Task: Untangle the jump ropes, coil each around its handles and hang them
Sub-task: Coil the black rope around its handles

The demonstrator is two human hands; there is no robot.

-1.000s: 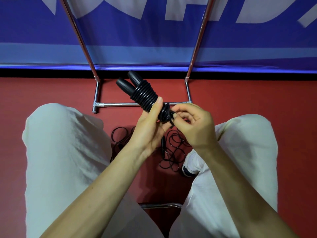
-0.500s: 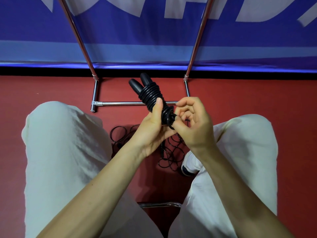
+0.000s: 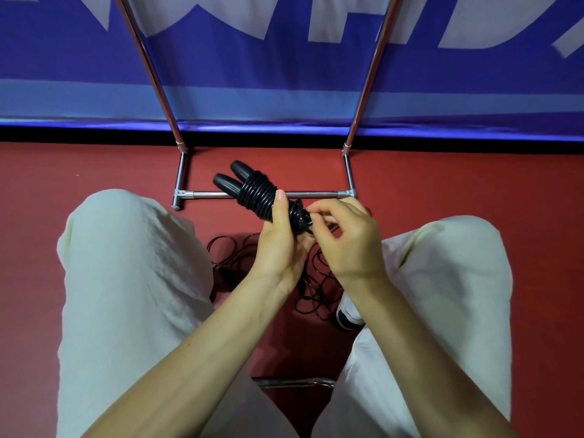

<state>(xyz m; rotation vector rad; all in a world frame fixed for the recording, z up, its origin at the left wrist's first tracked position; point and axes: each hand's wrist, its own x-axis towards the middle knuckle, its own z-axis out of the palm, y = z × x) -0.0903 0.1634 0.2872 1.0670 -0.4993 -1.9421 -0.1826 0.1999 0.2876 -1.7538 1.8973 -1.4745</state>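
Note:
A black jump rope (image 3: 252,192) is coiled tightly around its two handles, whose rounded ends point up and left. My left hand (image 3: 278,241) grips the coiled bundle from below, thumb lying along the coils. My right hand (image 3: 347,238) pinches the loose rope end at the bundle's lower end. Another black jump rope (image 3: 316,289) lies in tangled loops on the red floor between my knees, partly hidden by my hands.
A chrome rack (image 3: 316,194) stands just ahead, its base bar on the floor and two uprights rising against a blue banner (image 3: 284,74). My knees in pale trousers flank the ropes. A white shoe (image 3: 347,314) and a chrome chair bar (image 3: 297,382) lie below.
The bundle has tipped from more upright to leaning left. My right hand has shifted from covering the bundle's end to pinching the rope end at its right side.

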